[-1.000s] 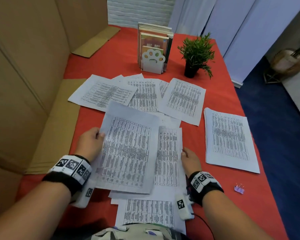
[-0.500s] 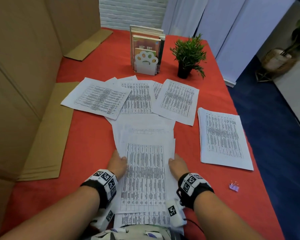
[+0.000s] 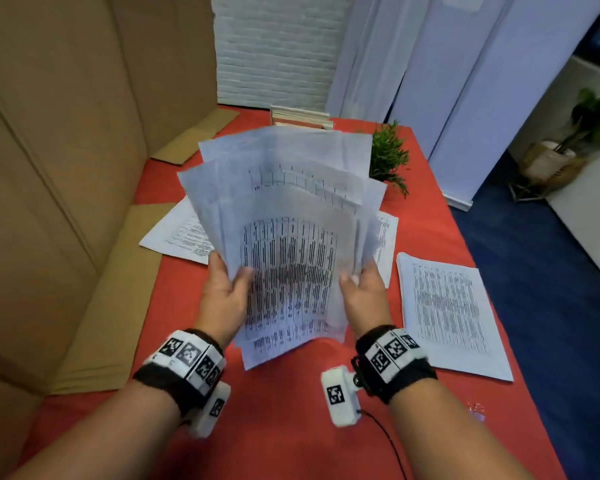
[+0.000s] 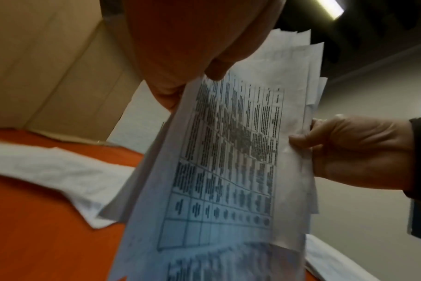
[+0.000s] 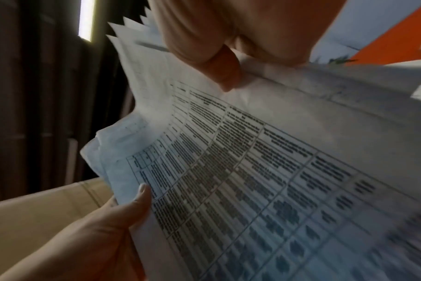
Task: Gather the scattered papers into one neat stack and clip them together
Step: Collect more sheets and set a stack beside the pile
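A loose, fanned bundle of printed sheets [image 3: 284, 237] stands nearly upright above the red table [image 3: 291, 410]. My left hand [image 3: 224, 289] pinches its left edge, thumb on the front page. My right hand [image 3: 364, 292] grips the right edge the same way. The wrist views show the same bundle [image 4: 228, 161] [image 5: 252, 171] with thumbs on the front. More sheets lie flat: one at the left [image 3: 177, 233], a pile at the right [image 3: 447, 313], a strip [image 3: 387, 244] behind the bundle. A small pink clip [image 3: 477, 410] lies near the right table edge.
Cardboard panels [image 3: 49, 168] wall the left side, with flat cardboard [image 3: 118, 306] on the table there. A potted plant [image 3: 388, 157] and a book holder [image 3: 302, 117] stand at the far end, partly hidden by the bundle. Blue floor [image 3: 551, 306] lies off the right edge.
The papers were lying flat on the table with both hands squaring them. Now both hands have lifted the bundle upright off the table, and the view has tilted up.
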Action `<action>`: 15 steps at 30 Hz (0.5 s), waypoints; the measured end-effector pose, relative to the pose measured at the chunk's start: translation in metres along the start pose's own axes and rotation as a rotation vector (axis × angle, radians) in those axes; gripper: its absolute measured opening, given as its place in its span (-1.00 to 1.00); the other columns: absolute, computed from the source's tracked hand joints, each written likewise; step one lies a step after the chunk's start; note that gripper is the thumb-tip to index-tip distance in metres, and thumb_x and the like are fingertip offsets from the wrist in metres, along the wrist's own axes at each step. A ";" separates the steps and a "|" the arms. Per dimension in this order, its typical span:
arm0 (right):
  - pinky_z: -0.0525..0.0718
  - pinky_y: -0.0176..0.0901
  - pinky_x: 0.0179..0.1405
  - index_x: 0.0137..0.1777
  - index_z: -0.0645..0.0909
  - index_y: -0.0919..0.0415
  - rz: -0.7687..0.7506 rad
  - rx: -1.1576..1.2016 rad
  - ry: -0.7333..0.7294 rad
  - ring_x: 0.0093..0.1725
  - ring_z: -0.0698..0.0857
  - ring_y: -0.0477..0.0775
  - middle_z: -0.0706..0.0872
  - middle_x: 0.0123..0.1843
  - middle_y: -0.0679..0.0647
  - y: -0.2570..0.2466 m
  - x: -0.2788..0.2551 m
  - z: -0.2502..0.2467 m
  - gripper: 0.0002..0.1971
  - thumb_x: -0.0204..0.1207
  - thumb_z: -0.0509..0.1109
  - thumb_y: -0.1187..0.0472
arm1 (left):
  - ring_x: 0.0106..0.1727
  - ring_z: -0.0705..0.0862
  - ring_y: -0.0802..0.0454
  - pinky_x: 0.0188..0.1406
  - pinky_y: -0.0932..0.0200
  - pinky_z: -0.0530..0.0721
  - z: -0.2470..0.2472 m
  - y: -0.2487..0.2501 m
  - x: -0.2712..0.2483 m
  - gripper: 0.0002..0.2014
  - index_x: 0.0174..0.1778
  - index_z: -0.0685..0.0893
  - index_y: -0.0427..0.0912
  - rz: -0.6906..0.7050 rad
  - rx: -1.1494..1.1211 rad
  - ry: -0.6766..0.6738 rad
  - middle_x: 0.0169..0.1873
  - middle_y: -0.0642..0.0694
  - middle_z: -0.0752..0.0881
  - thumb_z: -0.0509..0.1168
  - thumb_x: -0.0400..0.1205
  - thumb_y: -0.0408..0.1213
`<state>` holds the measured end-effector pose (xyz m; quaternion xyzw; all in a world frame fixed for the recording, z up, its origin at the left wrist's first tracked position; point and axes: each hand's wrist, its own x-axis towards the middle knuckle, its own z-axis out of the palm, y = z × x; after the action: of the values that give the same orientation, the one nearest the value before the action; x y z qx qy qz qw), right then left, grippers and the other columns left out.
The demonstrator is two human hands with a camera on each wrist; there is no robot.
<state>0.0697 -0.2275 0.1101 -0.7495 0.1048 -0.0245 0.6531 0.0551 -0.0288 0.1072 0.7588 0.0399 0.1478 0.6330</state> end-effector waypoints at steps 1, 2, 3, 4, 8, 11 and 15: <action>0.59 -0.14 0.37 0.44 0.39 0.20 -0.074 0.029 0.029 0.26 0.65 -0.14 0.64 0.33 0.12 -0.008 0.000 0.001 -0.57 0.57 0.24 0.37 | 0.05 0.57 0.59 0.08 0.59 0.47 0.000 0.005 0.003 -0.61 0.14 0.40 0.19 0.063 -0.016 0.025 0.05 0.37 0.61 0.23 0.63 -0.45; 0.62 -0.32 0.25 0.41 0.44 0.25 -0.124 0.052 0.057 0.15 0.68 -0.25 0.69 0.24 0.10 -0.012 -0.002 0.002 -0.58 0.55 0.25 0.43 | 0.07 0.54 0.64 0.09 0.63 0.44 -0.001 0.007 0.003 -0.57 0.21 0.39 0.15 0.101 -0.035 0.041 0.05 0.42 0.63 0.24 0.61 -0.49; 0.62 -0.35 0.21 0.38 0.48 0.27 -0.153 0.084 0.073 0.11 0.70 -0.26 0.71 0.20 0.09 -0.013 -0.005 0.002 -0.58 0.52 0.28 0.48 | 0.10 0.53 0.65 0.12 0.63 0.42 -0.001 0.007 0.001 -0.52 0.32 0.37 0.04 0.132 -0.060 0.054 0.06 0.49 0.63 0.25 0.59 -0.52; 0.63 -0.25 0.26 0.35 0.53 0.25 -0.152 0.106 0.084 0.13 0.71 -0.17 0.74 0.18 0.09 -0.010 -0.008 0.003 -0.58 0.49 0.31 0.50 | 0.15 0.53 0.62 0.17 0.59 0.43 -0.001 0.004 -0.001 -0.49 0.42 0.34 -0.15 0.148 -0.072 0.061 0.09 0.54 0.62 0.27 0.57 -0.53; 0.66 -0.11 0.10 -0.02 0.66 0.04 -0.089 0.150 0.085 -0.14 0.74 -0.29 0.80 -0.14 -0.15 0.013 -0.020 0.001 -0.68 0.37 0.43 0.48 | -0.03 0.63 0.56 0.06 0.56 0.54 0.003 -0.017 -0.020 -0.54 0.35 0.42 -0.54 0.092 -0.094 0.025 -0.08 0.46 0.75 0.27 0.50 -0.72; 0.67 -0.37 -0.02 0.00 0.60 0.01 -0.113 0.175 -0.011 -0.14 0.72 -0.31 0.82 -0.20 -0.26 0.013 -0.021 -0.001 -0.56 0.32 0.39 0.58 | -0.06 0.69 0.41 0.16 0.26 0.66 0.006 -0.025 -0.026 -0.51 0.30 0.46 -0.51 -0.001 -0.126 0.011 -0.08 0.13 0.78 0.38 0.45 -0.62; 0.63 0.01 0.19 0.26 0.52 0.19 -0.073 0.219 -0.078 0.06 0.69 0.08 0.76 -0.01 0.05 0.014 -0.013 -0.004 -0.37 0.12 0.42 0.50 | 0.04 0.69 0.41 0.11 0.42 0.63 0.006 -0.009 -0.025 -0.33 0.40 0.38 -0.29 -0.028 -0.174 0.035 0.07 0.07 0.70 0.47 0.38 -0.35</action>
<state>0.0545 -0.2308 0.0978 -0.6774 0.0487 -0.0301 0.7334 0.0341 -0.0389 0.0932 0.6975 0.0483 0.1551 0.6979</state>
